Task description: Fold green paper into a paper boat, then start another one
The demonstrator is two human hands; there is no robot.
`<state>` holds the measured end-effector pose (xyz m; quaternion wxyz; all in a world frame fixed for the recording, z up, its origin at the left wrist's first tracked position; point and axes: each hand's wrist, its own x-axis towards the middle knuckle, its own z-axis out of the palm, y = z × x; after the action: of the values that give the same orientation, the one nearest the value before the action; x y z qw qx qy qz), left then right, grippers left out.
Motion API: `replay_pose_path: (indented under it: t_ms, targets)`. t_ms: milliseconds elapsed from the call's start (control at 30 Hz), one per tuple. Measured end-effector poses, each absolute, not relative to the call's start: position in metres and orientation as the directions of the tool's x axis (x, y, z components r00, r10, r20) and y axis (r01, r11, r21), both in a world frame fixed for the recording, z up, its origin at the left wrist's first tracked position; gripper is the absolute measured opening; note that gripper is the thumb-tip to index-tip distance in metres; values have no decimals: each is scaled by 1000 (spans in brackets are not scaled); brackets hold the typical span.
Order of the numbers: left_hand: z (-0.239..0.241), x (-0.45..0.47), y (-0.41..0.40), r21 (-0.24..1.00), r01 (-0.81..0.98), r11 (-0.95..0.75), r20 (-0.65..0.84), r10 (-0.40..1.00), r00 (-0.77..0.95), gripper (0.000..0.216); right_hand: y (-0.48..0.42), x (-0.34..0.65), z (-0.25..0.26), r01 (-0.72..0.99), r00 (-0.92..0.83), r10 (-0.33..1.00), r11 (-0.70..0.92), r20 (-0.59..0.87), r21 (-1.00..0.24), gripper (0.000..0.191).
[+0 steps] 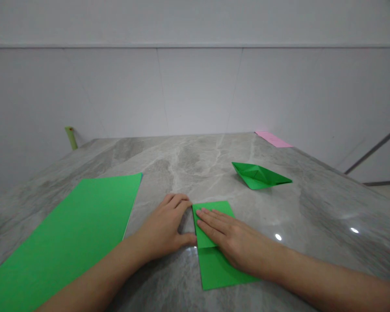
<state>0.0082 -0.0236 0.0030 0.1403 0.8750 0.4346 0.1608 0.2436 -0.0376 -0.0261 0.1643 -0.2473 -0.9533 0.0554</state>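
Note:
A folded green paper (219,266) lies on the grey marble table (312,208) in front of me. My right hand (227,234) lies flat on it, fingers stretched out and pressing its upper fold. My left hand (165,227) rests on the table at the paper's left edge, fingers curled, thumb touching the fold's edge. A finished green paper boat (259,175) sits further back to the right, apart from both hands.
A large flat green sheet (74,234) lies on the table at the left. A pink sheet (273,138) lies at the far right corner by the white wall. A small green object (71,137) leans at the far left corner.

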Motion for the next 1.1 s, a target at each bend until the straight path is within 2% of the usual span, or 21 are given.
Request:
replay_pose_path:
  t_ms: [100,333,533,867,1100]
  targets:
    - [4,4,-21,388,697,-603,148,787,598,74,-38,243,-23,477,-831,501,865,243,-154,49]
    - [-1,1,-18,330,712,-619,155,780,606,81,-38,242,-18,477,-839,503,863,209,-164,45]
    - [3,0,-18,342,707,-619,121,775,620,87,-38,241,-15,478,-847,498,866,184,-146,45]
    - [9,1,-22,305,759,-576,0,796,605,99,-37,242,-18,475,-850,497,867,176,-154,45]
    - [10,14,-42,248,814,-525,-117,818,563,114,-36,242,-18,541,-819,553,833,153,-118,46]
